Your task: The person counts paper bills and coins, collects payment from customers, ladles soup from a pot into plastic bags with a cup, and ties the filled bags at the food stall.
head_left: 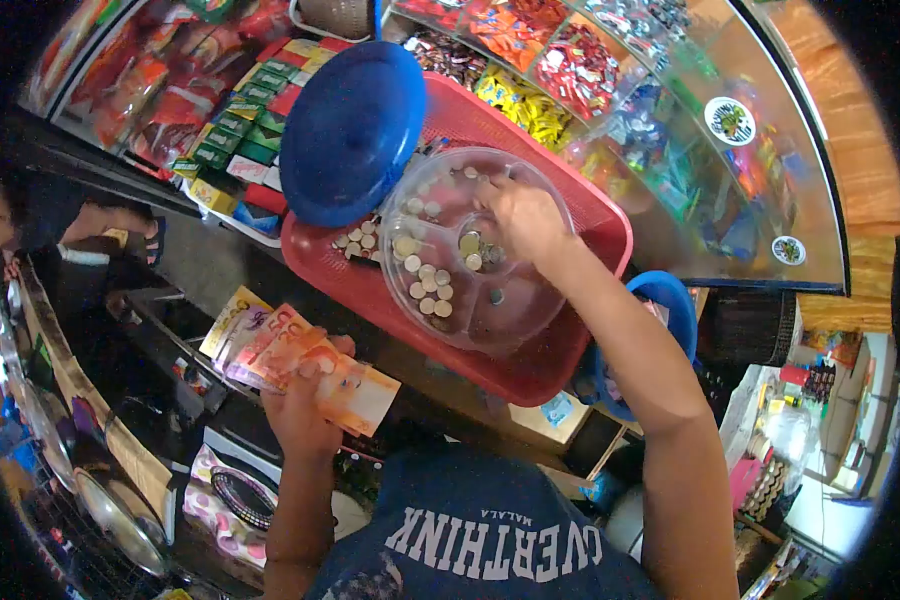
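Note:
Orange, purple and yellowish banknotes [365, 398] are fanned out in my left hand [308, 405], whose fingers are closed round them. My right hand [523, 215] reaches into a round, clear plastic tray [515, 318] with compartments; its fingertips are bent down and what they may hold is hidden. Coins [428, 285] lie in the tray's left compartments and in its centre. The tray rests in a red plastic basket [560, 375]. More coins [358, 240] lie in the basket, left of the tray. A blue round lid [353, 133] leans over the basket's upper left.
A glass-sided case [670, 180] of wrapped sweets stands at the upper right. Green and red packs [245, 125] are stacked at the upper left. A blue tub [680, 310] is beside my right forearm. A person's legs and foot [120, 225] show at the left.

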